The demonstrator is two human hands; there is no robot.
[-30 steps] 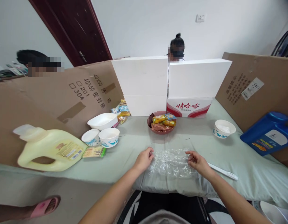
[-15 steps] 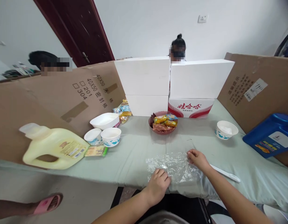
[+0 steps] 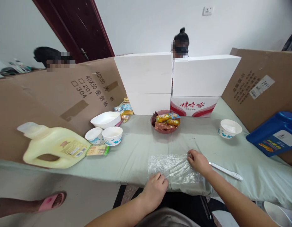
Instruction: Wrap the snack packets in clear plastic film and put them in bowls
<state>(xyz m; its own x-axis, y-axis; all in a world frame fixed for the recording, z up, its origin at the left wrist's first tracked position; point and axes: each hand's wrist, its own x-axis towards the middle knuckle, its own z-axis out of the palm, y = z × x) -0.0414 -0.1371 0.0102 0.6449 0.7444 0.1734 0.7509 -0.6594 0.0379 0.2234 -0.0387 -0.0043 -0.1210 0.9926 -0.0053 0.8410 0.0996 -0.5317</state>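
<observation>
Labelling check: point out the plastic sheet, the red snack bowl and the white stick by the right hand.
plastic sheet [image 3: 174,167], head view, crinkled middle.
red snack bowl [image 3: 163,130], head view, front rim.
white stick [image 3: 227,171], head view, mid-shaft.

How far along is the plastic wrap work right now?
Done: a crinkled sheet of plastic wrap lies spread on the green cloth. In hand: the left hand presses its near edge, the right hand pinches its far right corner. Left: the wrap covers nothing yet; the red snack bowl and white bowls sit uncovered.
</observation>
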